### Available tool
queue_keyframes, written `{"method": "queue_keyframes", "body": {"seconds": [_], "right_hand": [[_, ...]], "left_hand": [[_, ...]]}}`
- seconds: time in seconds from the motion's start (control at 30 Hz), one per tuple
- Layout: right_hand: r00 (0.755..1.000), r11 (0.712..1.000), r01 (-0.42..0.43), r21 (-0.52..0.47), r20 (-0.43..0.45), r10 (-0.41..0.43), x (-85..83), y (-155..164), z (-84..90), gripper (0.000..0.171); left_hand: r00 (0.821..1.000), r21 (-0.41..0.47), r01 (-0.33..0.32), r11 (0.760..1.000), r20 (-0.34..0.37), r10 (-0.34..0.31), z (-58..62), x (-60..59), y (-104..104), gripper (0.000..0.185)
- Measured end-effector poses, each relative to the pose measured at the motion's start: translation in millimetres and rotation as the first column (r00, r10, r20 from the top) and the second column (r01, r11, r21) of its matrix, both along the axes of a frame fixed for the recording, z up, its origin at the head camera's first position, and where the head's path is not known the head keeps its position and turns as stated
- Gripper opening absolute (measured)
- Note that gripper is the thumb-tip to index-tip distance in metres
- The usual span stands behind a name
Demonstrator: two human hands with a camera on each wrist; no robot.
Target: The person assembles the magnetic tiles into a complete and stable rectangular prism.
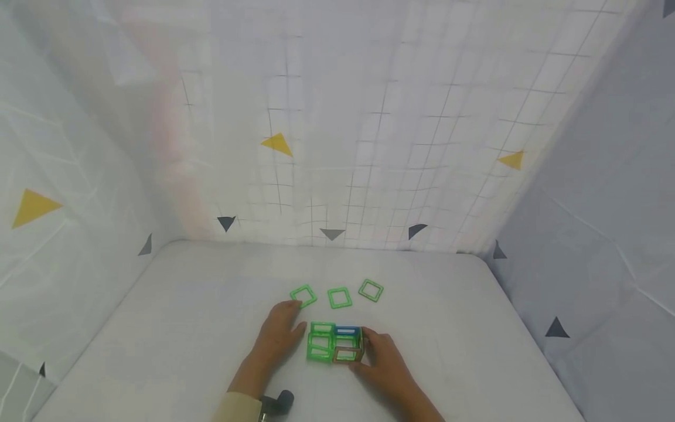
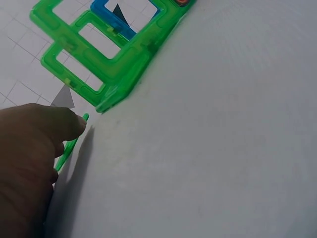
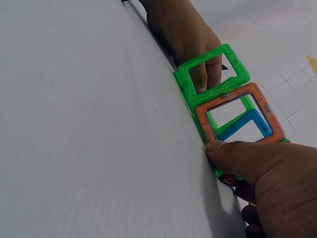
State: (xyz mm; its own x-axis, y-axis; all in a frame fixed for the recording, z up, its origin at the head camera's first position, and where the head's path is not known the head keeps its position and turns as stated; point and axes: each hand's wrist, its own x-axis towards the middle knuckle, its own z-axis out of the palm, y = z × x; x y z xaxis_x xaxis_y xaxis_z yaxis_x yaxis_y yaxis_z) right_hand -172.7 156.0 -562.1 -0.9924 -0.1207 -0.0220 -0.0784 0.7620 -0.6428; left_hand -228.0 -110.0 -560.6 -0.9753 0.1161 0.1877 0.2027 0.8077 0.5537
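The right hand [image 1: 389, 360] grips the right end of the block of squares [image 1: 334, 341] on the table [image 1: 200, 328]; a light, steady hold seems best. The left hand [image 1: 275, 335], unclenched, touches the leftmost loose green square [image 1: 312, 292], best lifted by its edge.

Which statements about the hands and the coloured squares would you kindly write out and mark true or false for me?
1. The right hand grips the joined structure. True.
2. The blue square lies loose. False: the blue square is part of the structure.
3. Three loose squares lie beyond the structure. True.
4. The left hand is nearest the rightmost loose square. False: the left hand is at the leftmost square.
5. The right thumb touches the orange square. True.
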Motion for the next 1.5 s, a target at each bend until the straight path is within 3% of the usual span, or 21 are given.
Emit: {"method": "queue_keyframes", "body": {"seconds": [0.23,0.5,0.63,0.8,1.0,1.2,1.33,1.5], "right_hand": [[1.000,1.000,-0.004,0.000,-0.013,0.004,0.6,-0.8,1.5,0.079],[1.000,1.000,0.010,-0.015,0.000,-0.010,1.0,-2.0,2.9,0.079],[1.000,1.000,0.010,-0.012,0.009,-0.010,0.5,-2.0,2.1,0.080],[1.000,1.000,0.009,-0.010,0.018,-0.008,0.8,-1.4,1.3,0.081],[1.000,1.000,0.015,-0.001,0.022,-0.015,1.3,-1.8,2.7,0.081],[1.000,1.000,0.011,-0.014,0.022,-0.011,1.3,-1.3,4.2,0.081],[1.000,1.000,0.007,-0.015,0.020,-0.007,1.3,-0.6,4.1,0.081],[1.000,1.000,0.009,-0.022,0.020,-0.008,1.5,0.0,3.8,0.081]], "left_hand": [[0.999,-0.017,0.011,1.000,0.045,-0.010,0.0,2.2,1.7,0.056],[0.998,-0.125,0.058,0.990,-0.021,-0.061,-6.0,-1.5,2.3,0.051],[0.999,-0.076,0.030,0.997,-0.036,-0.032,-7.2,-1.9,1.5,0.046],[0.998,0.009,-0.057,0.998,-0.016,0.057,-5.6,-0.2,2.0,0.043],[0.989,0.046,-0.146,0.988,-0.030,0.148,-1.6,1.8,1.7,0.056],[0.992,-0.020,-0.120,0.993,-0.050,0.119,0.2,-0.1,-2.3,0.075],[0.996,-0.016,-0.088,0.996,-0.016,0.088,1.2,1.0,-4.0,0.069],[0.994,0.022,-0.104,0.994,0.028,0.103,2.3,2.8,-2.5,0.063]]}}
